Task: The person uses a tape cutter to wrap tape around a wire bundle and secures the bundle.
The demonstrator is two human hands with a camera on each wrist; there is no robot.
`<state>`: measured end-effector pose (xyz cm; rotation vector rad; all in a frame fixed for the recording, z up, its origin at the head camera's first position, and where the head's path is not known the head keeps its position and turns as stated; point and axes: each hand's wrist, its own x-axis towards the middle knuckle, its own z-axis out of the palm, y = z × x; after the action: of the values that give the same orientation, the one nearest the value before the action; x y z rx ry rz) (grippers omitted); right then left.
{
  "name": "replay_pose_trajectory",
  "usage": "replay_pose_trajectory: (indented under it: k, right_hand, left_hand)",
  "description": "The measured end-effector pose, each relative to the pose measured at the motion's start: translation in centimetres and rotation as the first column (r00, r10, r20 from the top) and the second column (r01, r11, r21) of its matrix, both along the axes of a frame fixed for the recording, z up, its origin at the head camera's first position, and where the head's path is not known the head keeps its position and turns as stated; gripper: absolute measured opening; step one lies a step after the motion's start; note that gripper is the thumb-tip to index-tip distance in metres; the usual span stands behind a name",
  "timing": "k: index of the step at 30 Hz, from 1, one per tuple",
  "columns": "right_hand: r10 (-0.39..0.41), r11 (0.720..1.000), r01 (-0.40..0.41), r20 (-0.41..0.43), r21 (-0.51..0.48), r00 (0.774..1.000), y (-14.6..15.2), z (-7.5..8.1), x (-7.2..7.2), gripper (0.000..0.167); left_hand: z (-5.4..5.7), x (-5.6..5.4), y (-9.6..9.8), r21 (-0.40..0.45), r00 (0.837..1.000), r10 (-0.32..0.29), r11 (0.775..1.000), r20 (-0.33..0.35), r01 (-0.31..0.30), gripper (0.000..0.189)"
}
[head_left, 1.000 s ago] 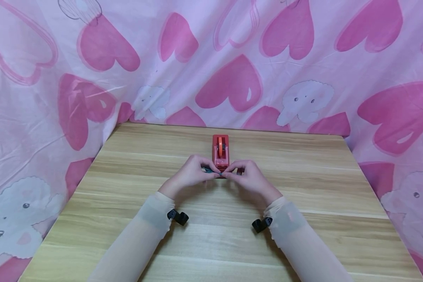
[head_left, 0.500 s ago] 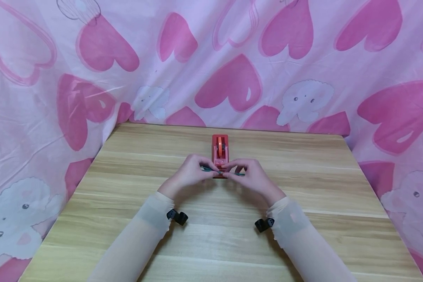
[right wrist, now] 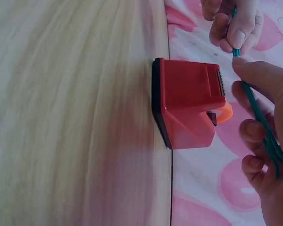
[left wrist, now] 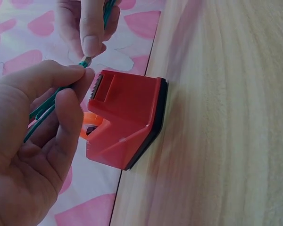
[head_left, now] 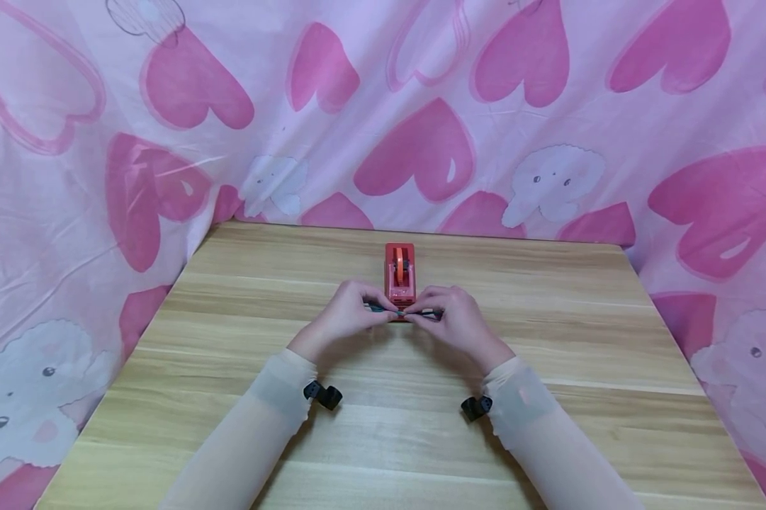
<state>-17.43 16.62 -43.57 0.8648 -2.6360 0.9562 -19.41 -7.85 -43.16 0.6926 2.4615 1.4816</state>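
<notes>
Thin green wires (left wrist: 46, 104) run between my two hands, just above and in front of a red tape dispenser (head_left: 400, 292). Thumb and forefinger of my left hand (head_left: 351, 309) pinch them on one side, and loose strands cross that palm. My right hand (head_left: 451, 315) pinches the other side with its fingertips close to the left ones; a doubled green length (right wrist: 259, 115) lies along its curled fingers. Between the fingertips a small pale, shiny bit (left wrist: 87, 61) shows on the wires. Most of the middle stretch is hidden by the fingers.
The dispenser carries an orange tape roll (head_left: 400, 266) and a toothed cutter (right wrist: 220, 83) on the side near the hands. It stands on a wood-grain table (head_left: 383, 432). A pink curtain with hearts (head_left: 414, 152) hangs behind and along both sides.
My right hand has shifted slightly to the right, and its fingers have changed their hold on the wire. The left hand and the tape dispenser stay nearly still.
</notes>
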Motion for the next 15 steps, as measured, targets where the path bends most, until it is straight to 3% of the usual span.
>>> replay_pose_trajectory:
  k: [6, 12, 15]
  right_hand:
    - [-0.004, 1.000, 0.005, -0.046, 0.016, 0.999, 0.28, -0.17, -0.22, 0.011]
    - [-0.012, 0.999, 0.017, -0.099, 0.048, 0.995, 0.24, 0.12, -0.24, 0.020]
    - [-0.033, 0.998, 0.036, -0.053, 0.054, 0.998, 0.03, 0.33, -0.20, 0.020]
  left_hand:
    - [0.03, 0.07, -0.05, 0.004, 1.000, 0.020, 1.000, -0.010, -0.020, 0.004]
    - [0.13, -0.08, -0.02, 0.011, 0.999, 0.025, 1.000, -0.026, -0.025, 0.003]
    - [0.13, -0.10, 0.09, 0.009, 0.999, 0.011, 1.000, -0.042, -0.010, 0.003]
